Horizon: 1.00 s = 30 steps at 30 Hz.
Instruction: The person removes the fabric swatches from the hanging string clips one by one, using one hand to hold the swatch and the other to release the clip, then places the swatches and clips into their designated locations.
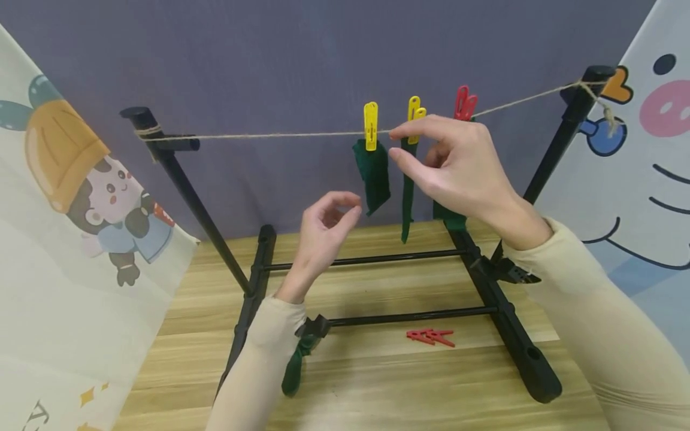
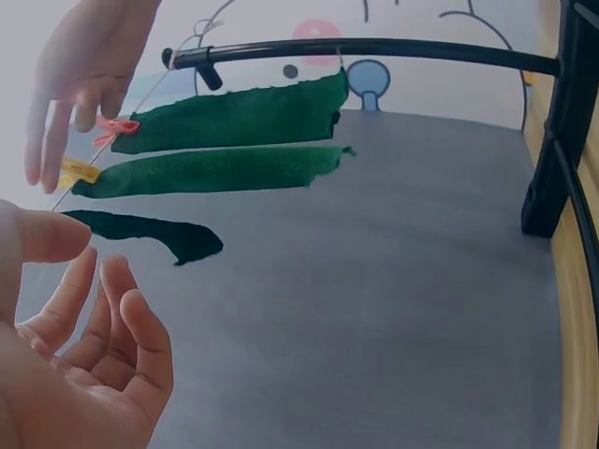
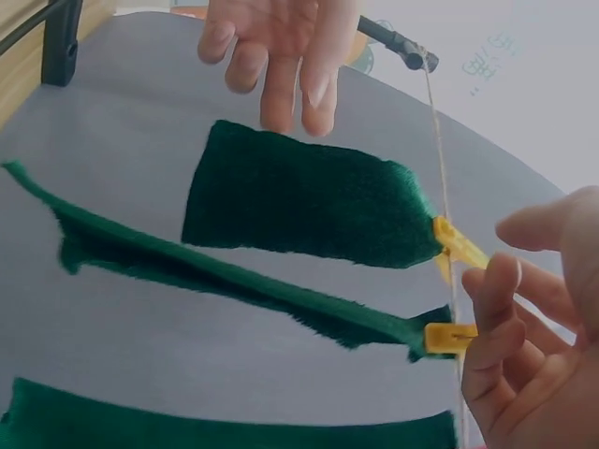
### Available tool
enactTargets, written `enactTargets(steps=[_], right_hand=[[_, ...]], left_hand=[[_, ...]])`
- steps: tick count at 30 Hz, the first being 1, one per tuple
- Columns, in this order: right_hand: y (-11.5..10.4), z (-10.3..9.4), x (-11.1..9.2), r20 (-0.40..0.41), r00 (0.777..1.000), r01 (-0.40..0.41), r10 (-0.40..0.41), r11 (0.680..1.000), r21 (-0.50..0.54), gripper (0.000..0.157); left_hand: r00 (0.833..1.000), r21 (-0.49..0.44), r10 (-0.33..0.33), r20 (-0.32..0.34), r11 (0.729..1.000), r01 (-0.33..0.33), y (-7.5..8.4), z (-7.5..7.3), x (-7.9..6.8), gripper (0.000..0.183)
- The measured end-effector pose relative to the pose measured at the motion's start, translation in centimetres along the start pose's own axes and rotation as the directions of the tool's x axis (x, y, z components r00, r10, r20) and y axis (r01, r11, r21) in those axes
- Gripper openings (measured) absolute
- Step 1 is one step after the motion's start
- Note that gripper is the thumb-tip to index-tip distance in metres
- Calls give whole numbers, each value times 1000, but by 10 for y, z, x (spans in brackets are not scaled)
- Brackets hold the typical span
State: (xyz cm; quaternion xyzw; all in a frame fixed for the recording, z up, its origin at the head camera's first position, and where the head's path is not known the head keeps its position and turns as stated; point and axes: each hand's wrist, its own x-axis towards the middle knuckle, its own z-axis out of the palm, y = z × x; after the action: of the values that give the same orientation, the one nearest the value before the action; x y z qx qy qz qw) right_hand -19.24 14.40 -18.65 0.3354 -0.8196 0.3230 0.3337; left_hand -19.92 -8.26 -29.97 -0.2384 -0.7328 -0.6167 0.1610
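Three dark green cloth pieces hang from a string [image 1: 280,136]. A yellow clothespin [image 1: 371,126] clips the leftmost cloth [image 1: 374,179]. Another yellow clothespin [image 1: 414,106] holds the narrow, folded middle cloth [image 1: 408,197], and a red clothespin [image 1: 465,105] sits above the rightmost cloth [image 1: 450,216], mostly hidden by my right hand [image 1: 458,164]. That hand is at the string beside the yellow clothespins, thumb and index finger apart with nothing between them. Lower down, my left hand [image 1: 326,233] is held loosely curved and empty, just left of the leftmost cloth's bottom edge.
The string runs between two black posts [image 1: 199,209] of a frame standing on a wooden table [image 1: 366,371]. Red clothespins [image 1: 430,337] lie near the front crossbar [image 1: 409,316]. A green cloth bundle [image 1: 293,372] lies beside my left sleeve. Printed cartoon panels flank both sides.
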Motion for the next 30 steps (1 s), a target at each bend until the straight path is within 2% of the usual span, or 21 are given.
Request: enactTargets(steps=[3,8,11,18,23,30], right_hand=[[-4,1,3,-27,999,43,-43,999,7,31],[-9,3,9,-51,993,101,-102,995,-17,51],[-14,5,11,-42,996,79,-81,996,-44,57],[-22,9,17,9,1000,19,-18,993,-113,59],[-26,11,23,46,998,-36,43,990,-139,57],[-26,11,24,59,996,-56,64,989,-139,50]], left_hand=[[1000,-14,6,-7,1000,-6,3,2,3,22],[1000,-27,12,-26,1000,-13,8,4,7,24],[1000,-42,12,-22,999,-13,9,5,9,26],[1000,-64,-1,2,998,1,11,10,13,34],[1000,-71,-23,-9,997,23,16,14,18,37],[1000,-88,-16,-18,996,14,18,19,23,41]])
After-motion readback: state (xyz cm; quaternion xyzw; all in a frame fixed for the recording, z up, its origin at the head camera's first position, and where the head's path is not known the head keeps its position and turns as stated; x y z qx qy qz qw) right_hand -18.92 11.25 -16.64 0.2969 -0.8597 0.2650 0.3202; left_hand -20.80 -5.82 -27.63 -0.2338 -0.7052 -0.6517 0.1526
